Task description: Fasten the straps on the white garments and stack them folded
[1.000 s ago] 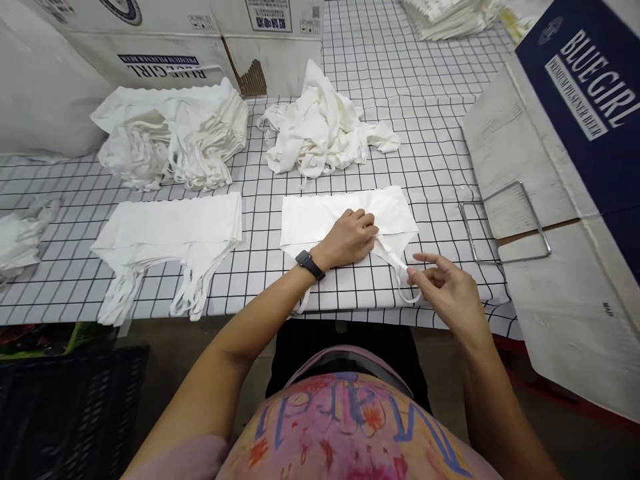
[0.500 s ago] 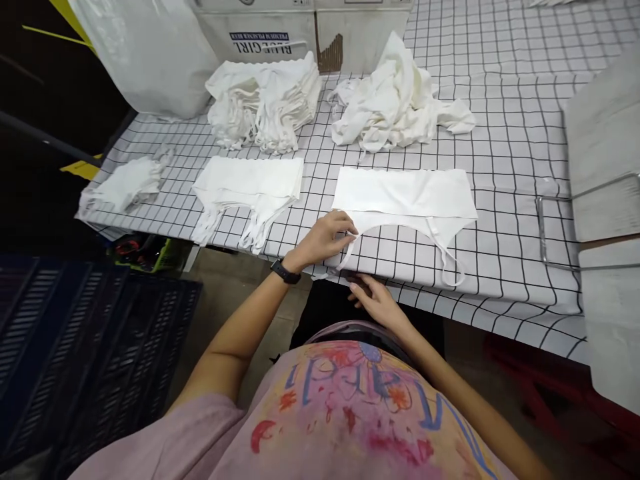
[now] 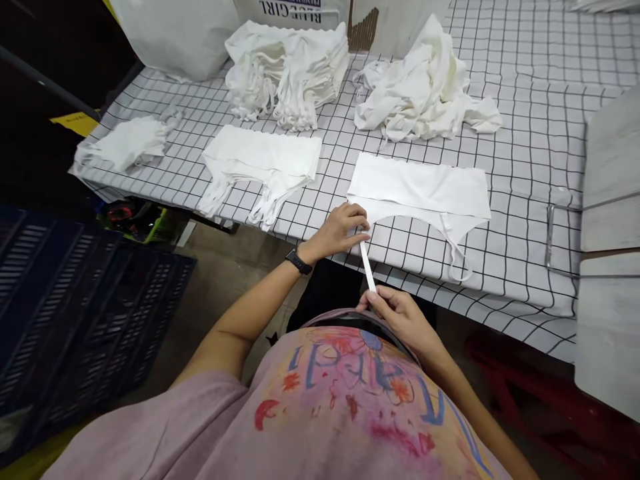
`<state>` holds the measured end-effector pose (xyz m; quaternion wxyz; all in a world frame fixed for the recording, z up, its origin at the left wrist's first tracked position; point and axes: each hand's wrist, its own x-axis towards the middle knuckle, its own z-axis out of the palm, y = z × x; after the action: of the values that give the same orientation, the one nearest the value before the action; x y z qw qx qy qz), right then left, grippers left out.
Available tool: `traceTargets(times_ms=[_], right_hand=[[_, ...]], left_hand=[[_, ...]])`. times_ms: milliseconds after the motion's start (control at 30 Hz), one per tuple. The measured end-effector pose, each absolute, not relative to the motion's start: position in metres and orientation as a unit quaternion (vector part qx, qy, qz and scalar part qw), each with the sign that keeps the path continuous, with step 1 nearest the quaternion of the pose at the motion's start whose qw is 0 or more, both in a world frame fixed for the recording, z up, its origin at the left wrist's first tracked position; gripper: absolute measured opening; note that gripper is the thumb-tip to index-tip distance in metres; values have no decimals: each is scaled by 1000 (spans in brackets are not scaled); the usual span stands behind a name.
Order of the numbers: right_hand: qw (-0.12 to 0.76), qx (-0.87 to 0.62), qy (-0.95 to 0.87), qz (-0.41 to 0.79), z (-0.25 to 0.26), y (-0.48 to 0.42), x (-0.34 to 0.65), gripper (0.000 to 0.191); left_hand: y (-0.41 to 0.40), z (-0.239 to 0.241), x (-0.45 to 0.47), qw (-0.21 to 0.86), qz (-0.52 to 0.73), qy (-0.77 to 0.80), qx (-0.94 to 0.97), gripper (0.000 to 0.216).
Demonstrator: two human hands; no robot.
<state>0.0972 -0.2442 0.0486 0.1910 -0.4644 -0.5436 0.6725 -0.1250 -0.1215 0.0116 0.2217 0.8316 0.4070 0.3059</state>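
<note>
A white bra top (image 3: 423, 187) with thin straps lies flat on the checked tablecloth in front of me. My left hand (image 3: 347, 229), with a black watch on the wrist, pinches the base of its left strap at the table's edge. Below, my right hand (image 3: 393, 310) grips the lower end of that strap (image 3: 367, 267), which is stretched taut between both hands. The other strap (image 3: 457, 260) hangs loose in a loop on the cloth. To the left sits a flat stack of similar tops (image 3: 263, 157), straps toward me.
Behind are a tall folded pile (image 3: 290, 67) and a crumpled heap (image 3: 420, 87) of white garments. A smaller bundle (image 3: 130, 141) lies at far left, near a white bag (image 3: 175, 33). Cartons (image 3: 613, 180) with a wire handle stand at right. Dark blue crates (image 3: 75, 313) are on the floor.
My right hand has taken hold of the strap's end and pulled it straight toward my body. My left hand stays on the strap's base. The view has tilted down slightly.
</note>
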Motion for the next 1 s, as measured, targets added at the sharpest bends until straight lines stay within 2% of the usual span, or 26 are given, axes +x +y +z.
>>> traceTargets(times_ms=[167,333,467,567,733,900,1000], right_hand=[[162,-515,-527,656,85,-269,126,41],[222,-560,-498,624,103,-284,140,42],[282,-544,-455,646,103,-283,144,27],[348,-531,-427,644,101,-274,138,29],[420,-545,-451,569,96,-249,120,27],[432,-555,-461,541,88,-220,112,27],[443,-548,-479,524,86,-204,108,21]], left_hand=[[-124,11,-122,207,303,419,831,20],[-125,12,-122,207,286,436,828,19],[-126,14,-121,206,292,435,827,18],[-127,14,-121,206,284,440,827,18],[-130,17,-122,195,272,437,835,17],[-128,23,-126,210,315,437,816,12],[-115,27,-131,170,353,474,788,10]])
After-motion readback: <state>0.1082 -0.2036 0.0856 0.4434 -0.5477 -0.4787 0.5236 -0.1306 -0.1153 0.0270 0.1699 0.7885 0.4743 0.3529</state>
